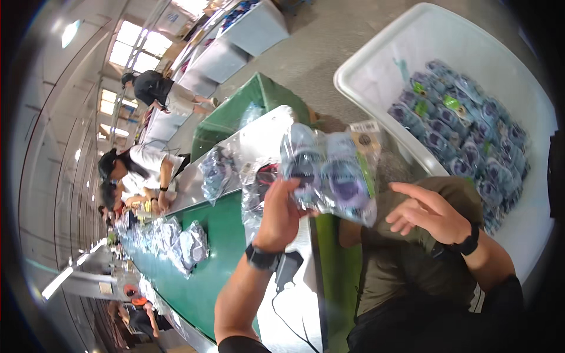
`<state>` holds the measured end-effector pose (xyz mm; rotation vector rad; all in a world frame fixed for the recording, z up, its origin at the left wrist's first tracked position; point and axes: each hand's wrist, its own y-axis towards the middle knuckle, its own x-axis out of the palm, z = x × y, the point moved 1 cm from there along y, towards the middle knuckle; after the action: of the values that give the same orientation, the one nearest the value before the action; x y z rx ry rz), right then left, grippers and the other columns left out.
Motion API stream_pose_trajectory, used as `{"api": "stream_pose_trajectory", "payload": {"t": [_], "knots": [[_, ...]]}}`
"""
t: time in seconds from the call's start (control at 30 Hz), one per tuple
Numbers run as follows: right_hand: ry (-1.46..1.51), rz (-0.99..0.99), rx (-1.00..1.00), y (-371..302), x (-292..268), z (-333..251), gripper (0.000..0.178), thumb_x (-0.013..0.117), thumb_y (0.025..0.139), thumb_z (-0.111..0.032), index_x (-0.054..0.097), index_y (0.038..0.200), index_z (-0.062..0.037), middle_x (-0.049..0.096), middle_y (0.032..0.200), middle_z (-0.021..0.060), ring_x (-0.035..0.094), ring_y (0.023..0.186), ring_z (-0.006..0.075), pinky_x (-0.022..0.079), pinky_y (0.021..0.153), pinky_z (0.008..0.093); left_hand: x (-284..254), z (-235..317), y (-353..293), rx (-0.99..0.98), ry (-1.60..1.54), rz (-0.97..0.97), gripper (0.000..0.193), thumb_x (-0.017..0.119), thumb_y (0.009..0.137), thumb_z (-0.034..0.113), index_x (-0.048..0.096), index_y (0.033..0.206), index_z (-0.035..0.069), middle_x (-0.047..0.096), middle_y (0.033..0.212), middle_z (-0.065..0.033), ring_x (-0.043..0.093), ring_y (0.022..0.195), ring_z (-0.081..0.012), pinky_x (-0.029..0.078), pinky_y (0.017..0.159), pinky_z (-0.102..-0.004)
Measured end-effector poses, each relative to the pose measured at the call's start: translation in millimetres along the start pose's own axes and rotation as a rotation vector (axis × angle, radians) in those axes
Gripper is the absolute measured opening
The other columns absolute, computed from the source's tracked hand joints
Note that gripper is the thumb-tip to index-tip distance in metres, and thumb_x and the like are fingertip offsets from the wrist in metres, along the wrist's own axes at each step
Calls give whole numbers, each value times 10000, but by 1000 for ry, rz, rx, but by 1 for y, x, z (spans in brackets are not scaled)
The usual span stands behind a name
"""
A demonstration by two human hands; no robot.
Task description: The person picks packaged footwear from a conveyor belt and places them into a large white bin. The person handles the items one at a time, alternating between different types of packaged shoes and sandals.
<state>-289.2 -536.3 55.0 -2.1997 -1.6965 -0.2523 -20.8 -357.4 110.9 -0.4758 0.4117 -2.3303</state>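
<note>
A clear plastic bag with a pair of pale blue shoes (344, 176) in it is held up in front of me. At its lower left edge, my left hand (281, 215) is closed on the plastic, thumb on top. My right hand (428, 215) is apart from the bag on its right side, fingers stretched and spread, with nothing in it. Just behind my left hand, another bagged item with dark and red parts (263, 176) lies on the table's metal edge. A bagged blue pair (216, 172) rests farther along that edge.
At the right stands a large white bin (376, 65) with many bagged blue shoes (465, 123). A green conveyor belt (222, 235) carries several bagged pairs (176, 241). Beyond the table is a green-lined container (259, 94). A dark device with a cable (289, 267) lies near my left wrist. Co-workers (144, 167) stand along the line.
</note>
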Motion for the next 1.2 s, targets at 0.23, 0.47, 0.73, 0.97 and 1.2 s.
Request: {"api": "stream_pose_trajectory", "payload": {"t": [0.23, 0.47, 0.73, 0.97, 1.2], "knots": [[-149, -14, -36, 2, 3, -1, 555, 553, 1043, -181, 343, 1526, -4, 696, 1081, 154, 702, 948, 182, 575, 805, 308, -87, 45, 106, 157, -99, 255, 328, 569, 940, 294, 578, 1194, 87, 644, 1037, -107, 679, 888, -274, 581, 735, -433], [-233, 0, 5, 6, 9, -9, 547, 578, 1022, -156, 374, 1502, 10, 719, 1046, 153, 712, 921, 177, 568, 819, 301, -232, 52, 167, 322, 300, 641, 214, 651, 895, 254, 627, 1065, 126, 584, 891, -36, 578, 849, -205, 546, 713, -480], [-332, -47, 7, 11, 11, -12, 561, 603, 980, -107, 388, 1480, 31, 735, 1015, 162, 718, 886, 201, 563, 833, 325, -364, 29, 145, 142, 87, 1270, 984, 749, 784, 470, 313, 1527, -5, 431, 1528, -176, 480, 1347, -371, 480, 989, -555], [-350, -33, 29, 13, 11, -12, 579, 626, 952, -61, 391, 1470, 45, 737, 1012, 161, 723, 885, 213, 562, 847, 334, -403, 15, 192, 168, 158, 1351, 1245, 826, 720, 473, 92, 1575, -57, 433, 1476, -240, 541, 1251, -371, 526, 904, -537], [-362, -25, -45, 9, 8, -12, 571, 636, 955, -71, 401, 1462, 47, 740, 996, 162, 728, 867, 216, 570, 818, 326, -446, 1, 127, 160, 952, 977, 558, 651, 840, 360, 512, 1185, -56, 638, 908, -171, 634, 668, -283, 516, 510, -423]]}}
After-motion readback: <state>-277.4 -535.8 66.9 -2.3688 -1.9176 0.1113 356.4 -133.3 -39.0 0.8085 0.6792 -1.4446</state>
